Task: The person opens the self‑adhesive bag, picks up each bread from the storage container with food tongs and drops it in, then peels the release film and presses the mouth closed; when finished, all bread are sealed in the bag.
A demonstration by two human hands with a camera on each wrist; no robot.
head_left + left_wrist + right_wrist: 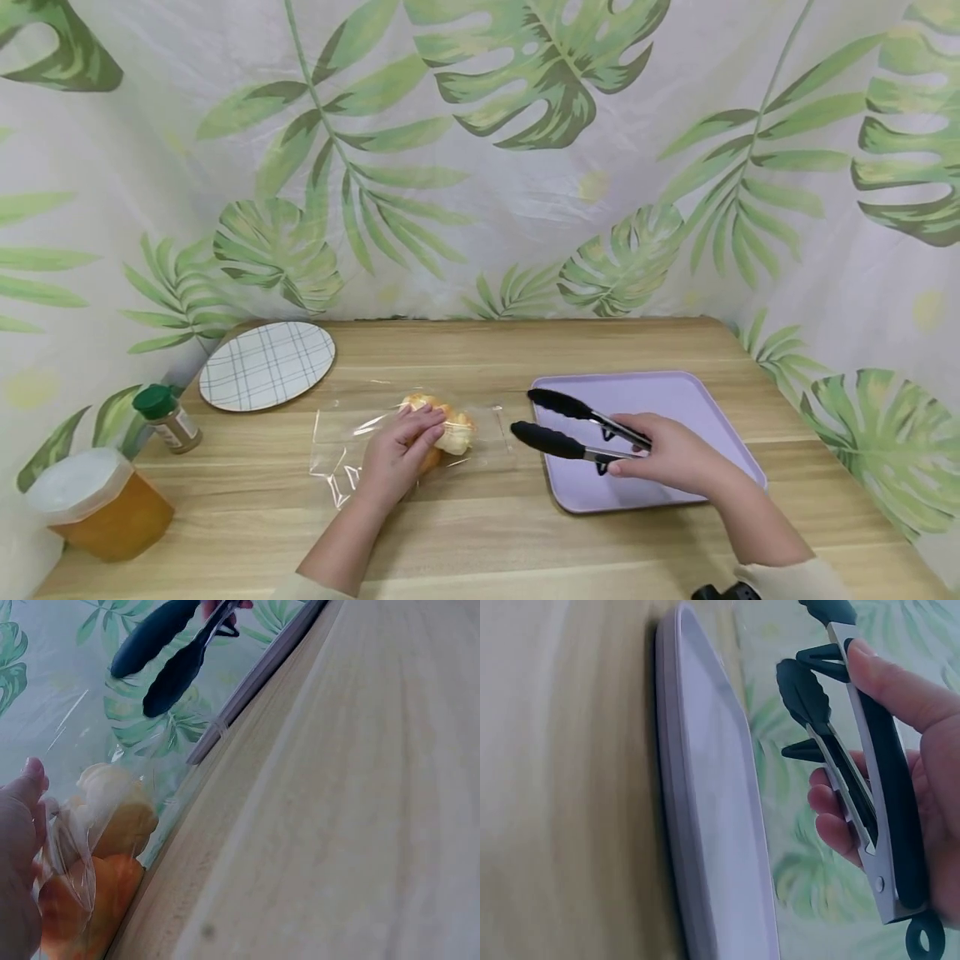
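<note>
Bread rolls with a golden-brown crust lie in a clear plastic bag on the table. My left hand rests over the rolls, fingers stretched forward on top. In the left wrist view, wrinkled film covers the orange-brown bread beside that hand. A pair of black-headed metal tongs is gripped in my right hand. The tongs' arms are spread, with nothing between their heads, and they hang above a lilac tray. Right wrist view: thumb and fingers hold the tongs from both sides.
A checked plate stands at the back left. In front of it are a green-capped spice jar and a white-lidded tub of amber content. A black object shows at the bottom edge. Leaf-patterned cloth surrounds the wooden table.
</note>
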